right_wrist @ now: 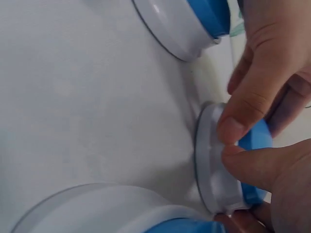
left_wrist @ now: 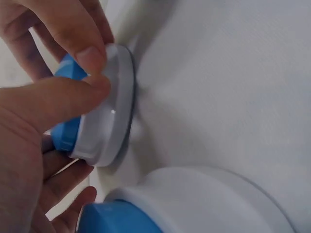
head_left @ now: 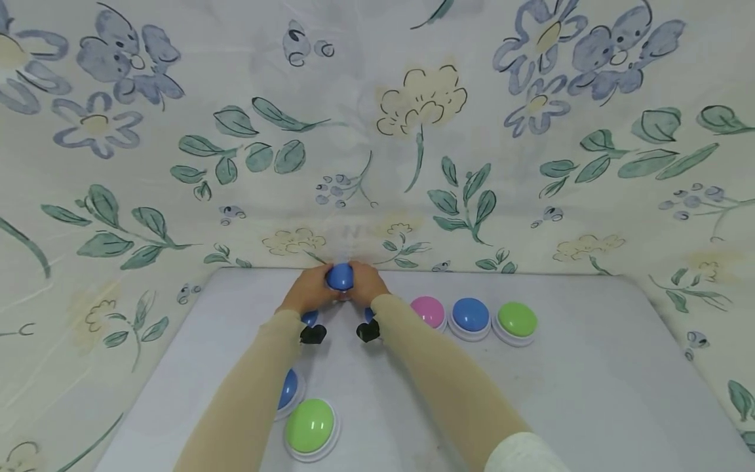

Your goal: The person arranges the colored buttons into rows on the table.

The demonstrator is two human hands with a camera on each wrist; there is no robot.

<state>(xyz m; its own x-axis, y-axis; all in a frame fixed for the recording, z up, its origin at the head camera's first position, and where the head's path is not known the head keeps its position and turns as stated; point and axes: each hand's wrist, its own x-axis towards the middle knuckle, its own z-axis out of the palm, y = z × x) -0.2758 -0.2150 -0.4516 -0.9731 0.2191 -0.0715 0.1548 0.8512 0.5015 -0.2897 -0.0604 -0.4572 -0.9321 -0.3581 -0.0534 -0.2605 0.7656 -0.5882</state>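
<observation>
At the far edge of the white table, both hands hold one blue dome button [head_left: 339,278] with a white round base. My left hand [head_left: 309,290] grips its left side and my right hand [head_left: 367,283] its right side. In the left wrist view, the two thumbs meet on the near side of the white base [left_wrist: 104,121], and fingers curl round behind the blue top. The right wrist view shows the same thumb tips over the base [right_wrist: 214,155]. Other blue buttons stand close to each wrist, one [head_left: 309,318] partly hidden by the left arm, another [head_left: 369,314] by the right.
Right of the right arm, a pink button [head_left: 428,312], a blue button [head_left: 470,315] and a green button [head_left: 517,320] stand in a row. Nearer, a blue button [head_left: 289,390] and a green button [head_left: 310,426] sit beside the left forearm. Flowered cloth [head_left: 354,164] rises behind the table [head_left: 590,393].
</observation>
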